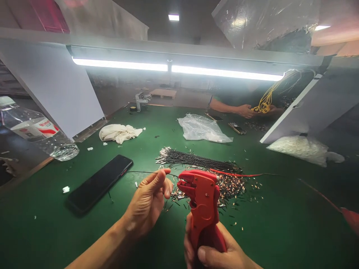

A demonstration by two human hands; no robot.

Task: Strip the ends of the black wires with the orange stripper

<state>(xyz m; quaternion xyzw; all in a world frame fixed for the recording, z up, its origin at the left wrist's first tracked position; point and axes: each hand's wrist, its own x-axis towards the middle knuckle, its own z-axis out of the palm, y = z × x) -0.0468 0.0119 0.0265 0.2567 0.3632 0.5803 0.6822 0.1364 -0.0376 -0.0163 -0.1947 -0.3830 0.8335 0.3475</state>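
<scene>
Between the thumb and fingers of my left hand (153, 196) is a thin black wire (140, 172), which runs left over the phone's edge and right toward the tool's jaws. My right hand (224, 250) is wrapped round the handle of a red wire stripper (204, 209), held upright with its jaws facing left. Whether the wire's tip sits inside the jaws is hard to make out. Behind the stripper lies a bundle of black wires (193, 158) with metal ends at its left. Small cut wire scraps (231, 185) with copper bits are heaped around the tool.
A black phone (101, 183) lies left, with a water bottle (39, 129) beyond. A white cloth (120, 133), a clear plastic bag (203, 127) and another filled bag (298, 147) rest farther back. Across the green table (280, 224), another person's hands (246, 111) hold yellow wires (265, 102).
</scene>
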